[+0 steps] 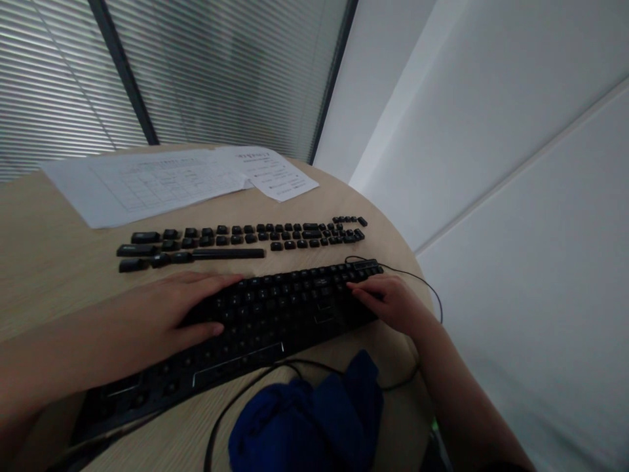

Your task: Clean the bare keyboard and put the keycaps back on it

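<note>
A black keyboard (pixel 289 308) lies at a slant on the round wooden table, with bare key positions in its lower rows and keycaps in its upper rows. Over its left part rests my left hand (pixel 196 301), fingers stretched out and thumb apart, touching the keys. At the right end my right hand (pixel 386 295) has its thumb and fingertips close together on the keys; whatever lies between them is too small to make out. Behind the keyboard, loose black keycaps (pixel 236 238) stand in rows, among them a long space bar (pixel 228 253).
Printed paper sheets (pixel 162 183) lie at the back of the table (pixel 39 275). A crumpled blue cloth (pixel 309 419) sits in front of the keyboard. Black cable (pixel 230 400) loops beside it and past the right edge. A white wall (pixel 521 196) stands close on the right.
</note>
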